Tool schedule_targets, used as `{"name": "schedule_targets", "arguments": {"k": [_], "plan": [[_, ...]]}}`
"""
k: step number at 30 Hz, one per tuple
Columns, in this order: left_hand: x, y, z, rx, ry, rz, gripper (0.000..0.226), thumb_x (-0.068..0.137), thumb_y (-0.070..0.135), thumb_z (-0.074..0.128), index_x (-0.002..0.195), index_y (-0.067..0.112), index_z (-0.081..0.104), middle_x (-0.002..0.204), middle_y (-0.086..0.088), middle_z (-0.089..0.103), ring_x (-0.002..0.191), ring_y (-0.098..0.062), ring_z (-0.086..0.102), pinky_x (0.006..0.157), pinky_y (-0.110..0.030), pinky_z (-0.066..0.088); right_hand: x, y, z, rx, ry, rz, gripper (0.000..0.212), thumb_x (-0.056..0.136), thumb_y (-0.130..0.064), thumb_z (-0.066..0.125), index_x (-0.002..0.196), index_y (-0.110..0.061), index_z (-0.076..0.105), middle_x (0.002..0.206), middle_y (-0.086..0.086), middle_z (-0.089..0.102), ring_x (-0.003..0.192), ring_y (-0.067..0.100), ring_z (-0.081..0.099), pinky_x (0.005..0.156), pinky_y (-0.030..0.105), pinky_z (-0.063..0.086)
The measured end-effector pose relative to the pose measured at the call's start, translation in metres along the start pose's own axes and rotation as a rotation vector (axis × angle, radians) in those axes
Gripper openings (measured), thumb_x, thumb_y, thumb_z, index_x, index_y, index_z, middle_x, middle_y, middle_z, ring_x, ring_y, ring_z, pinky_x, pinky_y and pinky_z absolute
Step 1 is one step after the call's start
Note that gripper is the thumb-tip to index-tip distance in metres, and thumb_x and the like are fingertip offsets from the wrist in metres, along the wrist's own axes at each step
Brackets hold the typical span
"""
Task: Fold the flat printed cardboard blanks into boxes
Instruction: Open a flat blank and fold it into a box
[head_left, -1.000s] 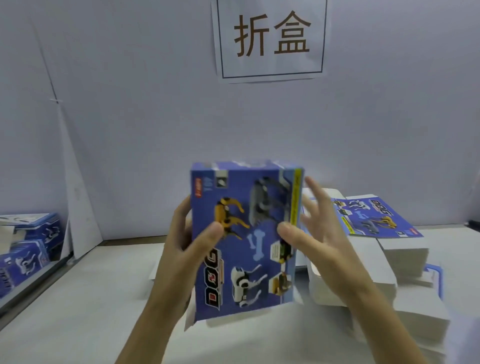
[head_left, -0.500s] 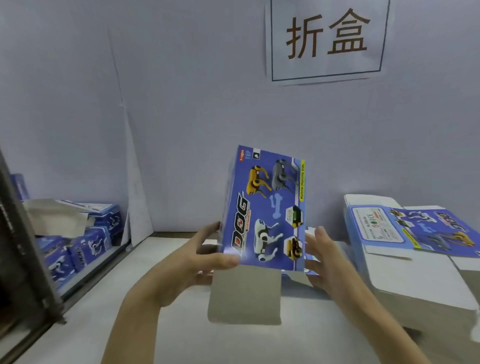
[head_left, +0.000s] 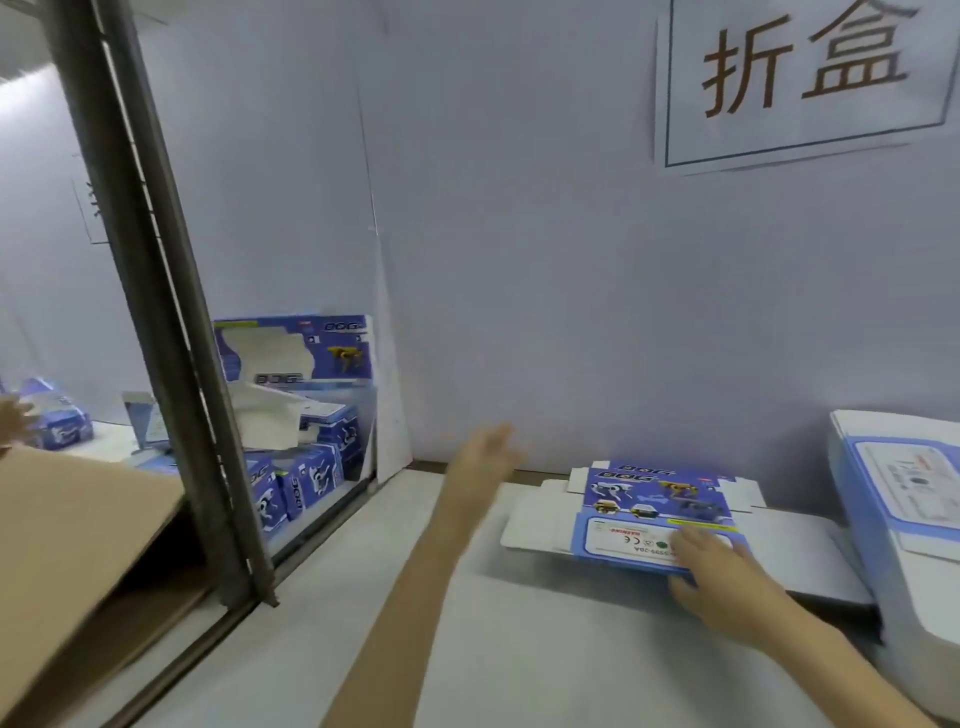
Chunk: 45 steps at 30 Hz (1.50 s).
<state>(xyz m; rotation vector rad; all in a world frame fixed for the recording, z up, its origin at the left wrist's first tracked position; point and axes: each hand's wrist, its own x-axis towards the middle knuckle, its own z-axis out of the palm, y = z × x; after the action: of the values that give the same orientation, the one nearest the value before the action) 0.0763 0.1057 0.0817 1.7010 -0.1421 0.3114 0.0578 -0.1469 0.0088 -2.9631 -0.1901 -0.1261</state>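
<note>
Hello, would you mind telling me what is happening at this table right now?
A person is folding printed cardboard blanks into boxes. The right hand rests on a flat blue blank lying on the table. The left hand is open and empty, raised toward the left. Finished blue boxes are piled behind the metal post, and a stack of blanks sits at the right edge.

Bare table (head_left: 519, 649) lies open; metal post (head_left: 171, 332) (leaning) blocks the left.
</note>
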Motion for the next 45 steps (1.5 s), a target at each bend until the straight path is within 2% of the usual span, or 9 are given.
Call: {"name": "schedule_targets", "arguments": {"k": [8, 12, 17, 20, 24, 28, 30, 39, 45], "plan": [[-0.043, -0.073, 0.105, 0.886, -0.303, 0.385, 0.05, 0.101, 0.02, 0.044, 0.149, 0.019, 0.033, 0.156, 0.004, 0.03, 0.144, -0.011, 0.021, 0.119, -0.031, 0.003, -0.022, 0.009, 0.015, -0.123, 0.144, -0.112, 0.069, 0.09, -0.007, 0.061, 0.151, -0.013, 0.03, 0.158, 0.009, 0.029, 0.142, 0.016, 0.034, 0.114, 0.025, 0.026], [-0.043, -0.075, 0.122, 0.971, -0.36, 0.536, 0.047, 0.102, 0.011, 0.04, 0.148, 0.015, 0.035, 0.155, -0.001, 0.033, 0.143, -0.014, 0.029, 0.117, -0.026, 0.014, -0.036, 0.009, 0.013, -0.138, 0.396, -0.244, 0.076, 0.007, -0.008, 0.096, 0.082, -0.011, 0.079, 0.082, 0.002, 0.077, 0.072, 0.014, 0.074, 0.063, 0.023, 0.057], [-0.057, -0.073, 0.114, 0.858, -0.28, 0.785, 0.034, 0.054, 0.009, 0.068, 0.086, 0.011, 0.079, 0.085, -0.002, 0.076, 0.075, -0.012, 0.073, 0.065, -0.023, 0.057, -0.044, 0.008, 0.009, 0.003, 0.388, -0.251, 0.038, 0.052, -0.027, 0.096, 0.085, -0.02, 0.077, 0.082, -0.006, 0.076, 0.07, 0.009, 0.072, 0.057, 0.019, 0.055], [-0.06, -0.063, 0.105, 0.841, -0.2, 0.683, 0.023, 0.071, 0.014, 0.067, 0.091, 0.016, 0.078, 0.09, 0.003, 0.076, 0.082, -0.011, 0.072, 0.07, -0.017, 0.053, -0.046, 0.001, -0.004, 0.011, 0.372, -0.198, 0.02, 0.09, -0.027, 0.068, 0.109, -0.021, 0.072, 0.111, -0.004, 0.072, 0.099, 0.019, 0.069, 0.078, 0.028, 0.054], [-0.05, -0.034, 0.078, 0.761, 0.043, 0.615, 0.03, 0.081, 0.004, 0.071, 0.108, 0.017, 0.073, 0.096, 0.002, 0.074, 0.08, -0.018, 0.071, 0.066, -0.027, 0.054, -0.059, -0.001, -0.025, 0.095, 0.712, -0.333, 0.05, 0.072, 0.006, 0.076, 0.12, -0.003, 0.067, 0.13, 0.015, 0.062, 0.123, 0.031, 0.057, 0.094, 0.046, 0.053], [-0.045, 0.006, 0.053, 0.607, 0.388, 0.556, 0.025, 0.087, -0.001, 0.065, 0.112, 0.001, 0.068, 0.073, -0.015, 0.07, 0.054, -0.033, 0.062, 0.048, -0.023, 0.042, -0.069, -0.011, -0.052, 0.354, 0.927, -0.25, 0.066, 0.08, 0.012, 0.066, 0.139, -0.007, 0.045, 0.146, 0.012, 0.044, 0.136, 0.023, 0.04, 0.108, 0.019, 0.036], [-0.047, 0.025, 0.048, 0.475, 0.473, 0.539, 0.026, 0.096, 0.01, 0.054, 0.12, 0.005, 0.063, 0.086, -0.011, 0.071, 0.065, -0.025, 0.06, 0.051, -0.019, 0.037, -0.074, -0.02, -0.067, 0.586, 0.888, -0.129, 0.069, 0.089, 0.001, 0.063, 0.146, -0.021, 0.029, 0.152, 0.003, 0.037, 0.139, 0.015, 0.035, 0.106, 0.004, 0.026], [-0.092, 0.08, 0.037, 0.365, 0.518, 0.685, 0.035, 0.095, 0.023, 0.046, 0.121, 0.008, 0.064, 0.093, -0.007, 0.07, 0.077, -0.031, 0.066, 0.064, -0.043, 0.056, -0.085, -0.021, -0.097, 1.038, 0.565, 0.097, 0.062, 0.097, -0.037, 0.05, 0.152, -0.031, 0.021, 0.154, -0.011, 0.032, 0.134, 0.002, 0.037, 0.103, 0.015, 0.03], [-0.097, 0.084, 0.041, 0.5, 0.723, 0.898, 0.026, 0.096, 0.003, 0.055, 0.121, -0.004, 0.062, 0.096, -0.021, 0.071, 0.075, -0.03, 0.065, 0.064, -0.032, 0.048, -0.093, -0.016, -0.092, 1.179, 0.581, 0.09, 0.051, 0.097, -0.025, 0.052, 0.145, -0.03, 0.036, 0.132, -0.013, 0.047, 0.097, -0.022, 0.054, 0.06, -0.001, 0.043]]}}
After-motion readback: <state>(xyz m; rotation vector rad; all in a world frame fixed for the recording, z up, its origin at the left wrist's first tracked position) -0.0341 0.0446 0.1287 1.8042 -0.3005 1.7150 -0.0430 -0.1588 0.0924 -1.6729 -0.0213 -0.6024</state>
